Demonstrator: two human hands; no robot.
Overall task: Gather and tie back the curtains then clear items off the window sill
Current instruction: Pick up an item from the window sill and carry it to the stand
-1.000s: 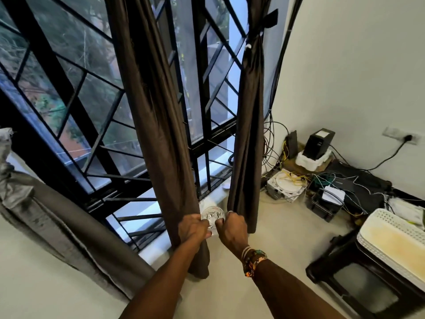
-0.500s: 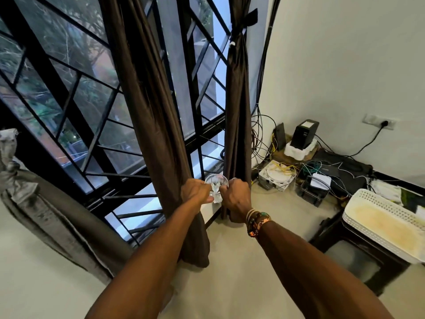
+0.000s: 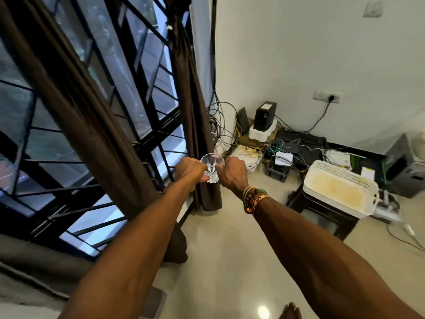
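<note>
We hold the clear cut glass (image 3: 211,166) between both hands, the left hand (image 3: 189,169) curled round its left side and the right hand (image 3: 231,174) round its right. It hangs in the air just in front of the lower folds of the far curtain (image 3: 190,107). To carry it off well, we judge, the grip should be steady and even from both sides, since faceted glass is slippery and would likely shatter on the hard floor (image 3: 225,261). The white basket (image 3: 338,187) on the dark stool (image 3: 322,212) to the right looks a fair place for it; lowered gently, base first.
</note>
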